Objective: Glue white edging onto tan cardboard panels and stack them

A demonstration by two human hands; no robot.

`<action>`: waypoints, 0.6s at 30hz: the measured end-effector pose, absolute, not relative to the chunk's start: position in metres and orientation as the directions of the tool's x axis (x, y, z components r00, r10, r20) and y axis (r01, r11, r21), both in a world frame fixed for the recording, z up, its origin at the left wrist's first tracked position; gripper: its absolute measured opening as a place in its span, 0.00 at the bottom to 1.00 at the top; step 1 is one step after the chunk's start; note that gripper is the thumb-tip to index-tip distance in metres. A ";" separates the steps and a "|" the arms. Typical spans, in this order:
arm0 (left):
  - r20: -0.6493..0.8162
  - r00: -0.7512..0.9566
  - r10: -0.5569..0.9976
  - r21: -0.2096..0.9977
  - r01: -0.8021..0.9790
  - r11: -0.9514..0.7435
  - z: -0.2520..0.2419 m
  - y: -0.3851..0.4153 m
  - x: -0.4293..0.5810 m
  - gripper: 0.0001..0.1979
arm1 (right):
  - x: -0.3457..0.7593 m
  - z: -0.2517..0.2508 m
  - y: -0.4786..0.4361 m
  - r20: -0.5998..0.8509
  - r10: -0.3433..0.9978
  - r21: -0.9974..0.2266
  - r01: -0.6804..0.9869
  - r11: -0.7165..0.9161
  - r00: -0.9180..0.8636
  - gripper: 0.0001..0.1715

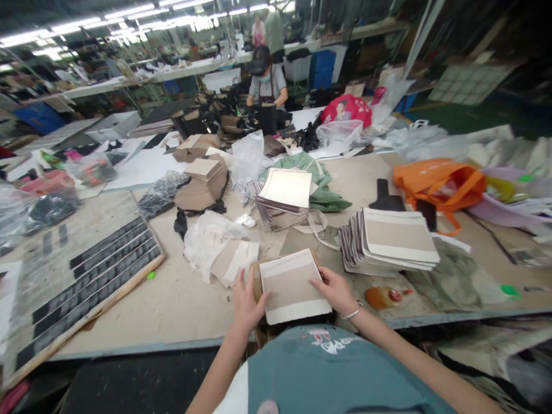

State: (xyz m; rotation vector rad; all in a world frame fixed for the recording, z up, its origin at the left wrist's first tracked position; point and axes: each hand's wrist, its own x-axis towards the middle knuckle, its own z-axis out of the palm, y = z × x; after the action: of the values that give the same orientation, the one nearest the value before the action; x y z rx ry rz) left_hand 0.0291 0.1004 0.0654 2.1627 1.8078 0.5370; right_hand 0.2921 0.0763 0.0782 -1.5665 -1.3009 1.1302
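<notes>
One card panel (293, 287) (beige, with white bands at top and bottom) is held at the lower centre of the frame, over the near edge of the table (181, 299). Its left edge is gripped by the left hand (246, 305), fingers loosely spread and thumb laid on the face. Its right edge is pinched by the right hand (335, 290), fingers curled round it. Two fanned stacks of like panels are seen: one stack (394, 244) right of centre and a second stack (284, 198) at centre. One brown stack (202, 184) lies left of centre, one orange bag (435, 181) at the right, and one board of black strips (92, 273) at the lower left. One co-worker (267, 80) is seen at the upper centre.
</notes>
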 end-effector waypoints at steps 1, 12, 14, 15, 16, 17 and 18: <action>0.168 0.127 0.978 0.472 0.860 -0.193 0.066 0.102 0.026 0.33 | 0.301 0.086 0.078 -0.132 0.986 -0.959 0.240 -0.153 0.101 0.19; 0.250 0.138 0.958 0.551 0.793 -0.259 0.044 0.094 0.014 0.21 | 0.536 0.144 0.091 -0.142 0.772 -0.900 0.245 -0.362 0.620 0.28; 0.247 0.143 0.959 0.539 0.802 -0.258 0.039 0.089 0.016 0.20 | 0.571 0.135 0.094 -0.129 0.732 -0.804 0.362 -0.473 0.669 0.25; 0.242 0.146 0.959 0.532 0.807 -0.257 0.037 0.086 0.017 0.20 | 0.583 0.131 0.096 -0.084 0.729 -0.710 0.473 -0.522 0.679 0.23; 0.241 0.144 0.960 0.525 0.812 -0.254 0.036 0.085 0.018 0.20 | 0.590 0.126 0.099 0.004 0.738 -0.605 0.589 -0.535 0.675 0.22; 0.242 0.141 0.960 0.520 0.817 -0.251 0.034 0.083 0.018 0.20 | 0.592 0.123 0.102 0.117 0.762 -0.484 0.706 -0.517 0.637 0.23; 0.248 0.137 0.959 0.514 0.820 -0.250 0.033 0.082 0.019 0.20 | 0.590 0.121 0.107 0.242 0.788 -0.369 0.805 -0.465 0.566 0.26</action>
State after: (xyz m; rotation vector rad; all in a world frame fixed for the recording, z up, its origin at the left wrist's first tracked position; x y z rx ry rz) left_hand 0.0188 0.0815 0.0334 2.1609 1.7410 0.7857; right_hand 0.5896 0.1068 0.1207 -2.3591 -1.2840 -0.0514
